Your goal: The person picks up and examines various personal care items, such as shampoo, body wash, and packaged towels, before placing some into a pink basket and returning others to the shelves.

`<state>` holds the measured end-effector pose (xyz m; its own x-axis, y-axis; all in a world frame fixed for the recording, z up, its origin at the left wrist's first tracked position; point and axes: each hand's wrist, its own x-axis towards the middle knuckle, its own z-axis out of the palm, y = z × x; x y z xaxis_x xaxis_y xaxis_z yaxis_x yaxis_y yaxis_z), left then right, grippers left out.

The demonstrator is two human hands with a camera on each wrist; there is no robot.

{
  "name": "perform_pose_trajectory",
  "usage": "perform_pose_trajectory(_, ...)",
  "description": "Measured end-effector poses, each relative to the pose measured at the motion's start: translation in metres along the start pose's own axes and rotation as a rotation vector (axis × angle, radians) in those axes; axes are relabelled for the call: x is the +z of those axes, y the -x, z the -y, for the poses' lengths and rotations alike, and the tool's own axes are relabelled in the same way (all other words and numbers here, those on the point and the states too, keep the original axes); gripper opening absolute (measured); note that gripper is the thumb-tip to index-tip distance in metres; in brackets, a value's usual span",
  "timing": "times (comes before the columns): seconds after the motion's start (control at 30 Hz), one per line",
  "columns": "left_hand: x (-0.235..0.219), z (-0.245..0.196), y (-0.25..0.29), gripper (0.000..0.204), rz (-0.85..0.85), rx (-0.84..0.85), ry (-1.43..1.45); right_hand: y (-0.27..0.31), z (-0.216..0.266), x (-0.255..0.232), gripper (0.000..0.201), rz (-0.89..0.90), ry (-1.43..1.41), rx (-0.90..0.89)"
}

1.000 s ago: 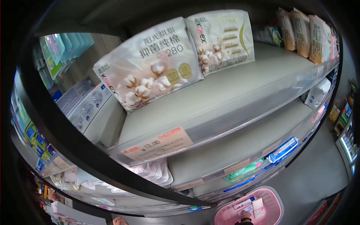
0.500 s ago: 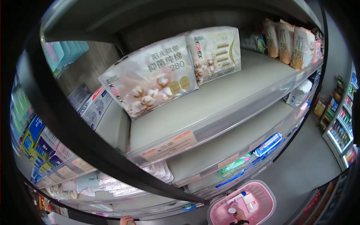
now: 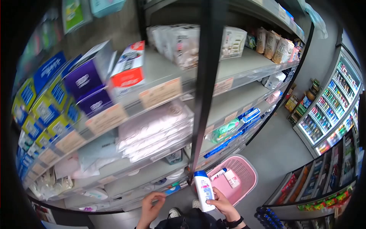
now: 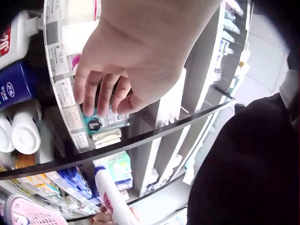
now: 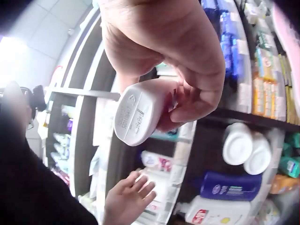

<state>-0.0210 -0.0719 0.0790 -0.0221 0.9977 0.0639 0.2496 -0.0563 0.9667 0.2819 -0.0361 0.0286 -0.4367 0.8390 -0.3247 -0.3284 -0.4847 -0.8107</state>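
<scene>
My right hand (image 3: 224, 204) holds a white shampoo bottle (image 3: 204, 192) with a blue cap, its cap end up and leaning left. In the right wrist view the bottle's flat white base (image 5: 133, 117) faces the camera, with thumb and fingers wrapped about its lower part. My left hand (image 3: 151, 206) hovers to the left of the bottle, its fingers loosely bent and nothing in them. Just beyond the bottle stands a pink basket (image 3: 249, 168) on the floor. Inside it lie a small pink-and-white box (image 3: 231, 178) and a narrow white-and-blue pack (image 3: 218, 174).
Shelves of packaged goods fill the left and centre, split by a black upright post (image 3: 207, 87). Purple boxes (image 3: 85, 82) and pale folded packs (image 3: 156, 129) sit on the nearer shelves. A glass-front drinks fridge (image 3: 331, 103) stands at the far right, a low rack (image 3: 316, 177) nearer.
The head view has swung left and back. My right hand has risen out of the basket with the bottle. The left hand has come further into view, still holding nothing.
</scene>
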Motion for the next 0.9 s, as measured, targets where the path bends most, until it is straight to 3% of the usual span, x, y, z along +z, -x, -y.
perform_pose_trajectory(0.03, 0.0, -0.006, 0.001, 0.028, -0.011, -0.004, 0.011, 0.003, 0.009, 0.019, 0.049, 0.003, 0.013, 0.009)
perform_pose_trajectory(0.1, -0.001, -0.017, 0.003, 0.033, 0.172, -0.096, 0.334, 0.006, 0.024, 0.055, 0.049, 0.127, 0.068, -0.012)
perform_pose_trajectory(0.13, -0.004, -0.022, 0.006, 0.033, 0.154, -0.097, 0.344, 0.006, 0.027, 0.073, 0.049, 0.155, 0.093, -0.046)
perform_pose_trajectory(0.2, -0.011, -0.028, 0.012, 0.044, 0.332, -0.09, 0.531, 0.005, 0.028, 0.097, 0.049, 0.22, 0.155, -0.046)
perform_pose_trajectory(0.3, -0.017, -0.032, 0.027, 0.054, 0.326, -0.063, 0.76, 0.003, 0.031, 0.136, 0.045, 0.323, 0.238, 0.008)
perform_pose_trajectory(0.37, -0.032, -0.022, 0.036, 0.06, 0.285, -0.006, 0.659, 0.0, 0.017, 0.153, 0.046, 0.433, -0.196, 0.308)
perform_pose_trajectory(0.4, -0.039, -0.025, 0.037, 0.063, 0.261, 0.03, 0.707, -0.006, 0.006, 0.159, 0.051, 0.607, -0.204, 0.344)
perform_pose_trajectory(0.43, -0.045, -0.025, 0.041, 0.067, 0.239, 0.065, 0.755, -0.015, -0.005, 0.163, 0.051, 0.611, -0.199, 0.357)
perform_pose_trajectory(0.5, -0.051, -0.022, 0.052, 0.074, 0.161, -0.012, 0.824, -0.028, -0.022, 0.169, 0.044, 0.892, -0.39, 0.516)
perform_pose_trajectory(0.57, -0.057, -0.021, 0.054, 0.075, -0.062, 0.042, 0.646, -0.024, -0.024, 0.178, 0.045, 0.645, -0.179, 0.489)
perform_pose_trajectory(0.63, -0.061, -0.026, 0.056, 0.071, -0.124, -0.005, 0.642, -0.017, -0.016, 0.197, 0.046, 0.556, -0.081, 0.356)
perform_pose_trajectory(0.7, -0.063, -0.019, 0.057, 0.06, -0.22, -0.085, 0.546, -0.019, -0.015, 0.205, 0.047, 0.555, -0.024, 0.37)
perform_pose_trajectory(0.73, -0.062, -0.01, 0.056, 0.056, -0.225, 0.026, 0.503, -0.021, -0.015, 0.208, 0.048, 0.551, 0.027, 0.377)
perform_pose_trajectory(0.9, -0.066, -0.018, 0.055, 0.039, -0.164, -0.016, 0.621, -0.025, -0.009, 0.203, 0.043, 0.503, -0.03, 0.386)
